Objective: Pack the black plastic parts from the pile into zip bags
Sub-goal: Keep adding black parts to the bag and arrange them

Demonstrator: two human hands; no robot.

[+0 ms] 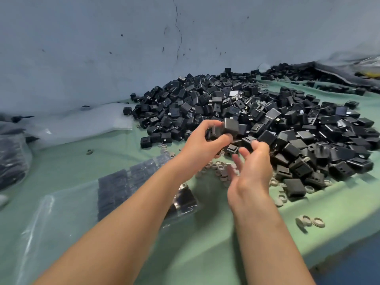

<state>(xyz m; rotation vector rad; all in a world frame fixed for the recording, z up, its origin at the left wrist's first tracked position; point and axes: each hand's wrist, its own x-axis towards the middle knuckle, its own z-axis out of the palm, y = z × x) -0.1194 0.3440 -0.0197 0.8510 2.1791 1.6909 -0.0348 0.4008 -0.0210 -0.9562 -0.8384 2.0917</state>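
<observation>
A big pile of black plastic parts covers the green table from the middle to the right. My left hand is raised at the pile's near edge and grips a couple of black parts between fingers and thumb. Just to the right and slightly lower, my right hand hovers with relaxed, spread fingers and holds nothing. A clear zip bag holding rows of black parts lies flat on the table under my left forearm.
Small grey rings lie scattered along the pile's near edge and by the table's front edge. More clear bags lie at the left by the grey wall. A dark filled bag sits at far left. The green table ends at lower right.
</observation>
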